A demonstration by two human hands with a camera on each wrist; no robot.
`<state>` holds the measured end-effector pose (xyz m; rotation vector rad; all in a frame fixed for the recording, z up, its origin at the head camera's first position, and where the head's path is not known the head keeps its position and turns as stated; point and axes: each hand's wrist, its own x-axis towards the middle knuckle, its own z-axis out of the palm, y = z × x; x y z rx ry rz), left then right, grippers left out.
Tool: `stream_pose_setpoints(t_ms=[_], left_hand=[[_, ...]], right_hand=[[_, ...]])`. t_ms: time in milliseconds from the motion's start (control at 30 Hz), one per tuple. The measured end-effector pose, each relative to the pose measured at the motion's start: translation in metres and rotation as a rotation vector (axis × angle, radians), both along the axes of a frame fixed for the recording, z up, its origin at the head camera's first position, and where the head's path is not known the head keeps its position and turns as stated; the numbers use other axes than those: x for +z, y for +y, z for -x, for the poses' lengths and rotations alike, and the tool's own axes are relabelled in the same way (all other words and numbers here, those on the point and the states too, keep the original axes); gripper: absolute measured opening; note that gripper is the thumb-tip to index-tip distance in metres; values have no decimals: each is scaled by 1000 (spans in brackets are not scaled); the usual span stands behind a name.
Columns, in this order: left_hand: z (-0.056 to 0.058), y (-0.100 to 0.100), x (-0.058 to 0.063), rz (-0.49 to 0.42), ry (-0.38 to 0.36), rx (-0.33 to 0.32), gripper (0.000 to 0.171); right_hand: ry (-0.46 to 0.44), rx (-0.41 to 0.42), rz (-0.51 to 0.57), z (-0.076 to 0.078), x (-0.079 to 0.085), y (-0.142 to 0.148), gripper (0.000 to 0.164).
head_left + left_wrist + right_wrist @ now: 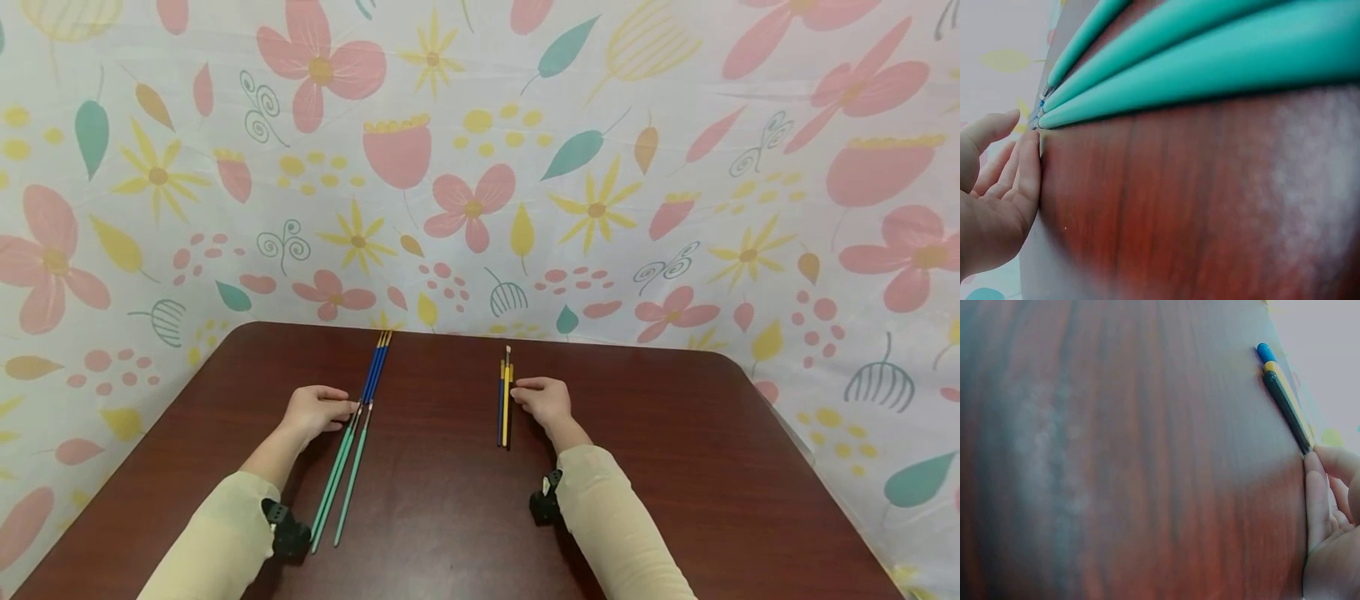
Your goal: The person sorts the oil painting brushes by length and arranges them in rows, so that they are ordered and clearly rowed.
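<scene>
On the left of the table, several green-handled paintbrushes [335, 475] lie with their tips toward several blue-handled paintbrushes [374, 373]. My left hand [318, 410] reaches in from the left, fingertips at the metal necks of the green brushes. In the left wrist view its thumb stands apart from its straight fingers. To the right, a blue paintbrush [500, 408], a yellow paintbrush [506, 404] and a black paintbrush [1286, 406] lie side by side. My right hand [546, 404] pinches the black brush between thumb and forefinger, from the right side of that group.
Everything lies on a dark brown wooden table [442, 500] with rounded far corners. A white cloth [480, 125] printed with flowers and leaves hangs behind the far edge. Black wrist cameras [288, 532] sit on both sleeves, close to the tabletop.
</scene>
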<state>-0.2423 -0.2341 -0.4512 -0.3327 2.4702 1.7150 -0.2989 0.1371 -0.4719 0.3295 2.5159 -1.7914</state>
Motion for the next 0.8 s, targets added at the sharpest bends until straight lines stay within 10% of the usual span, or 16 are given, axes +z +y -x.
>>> stream_pose_setpoints(t_ms=[800], left_hand=[[20,39,16,-75,89,-29,46]], right_hand=[[6,17,20,-1,2,1,25]])
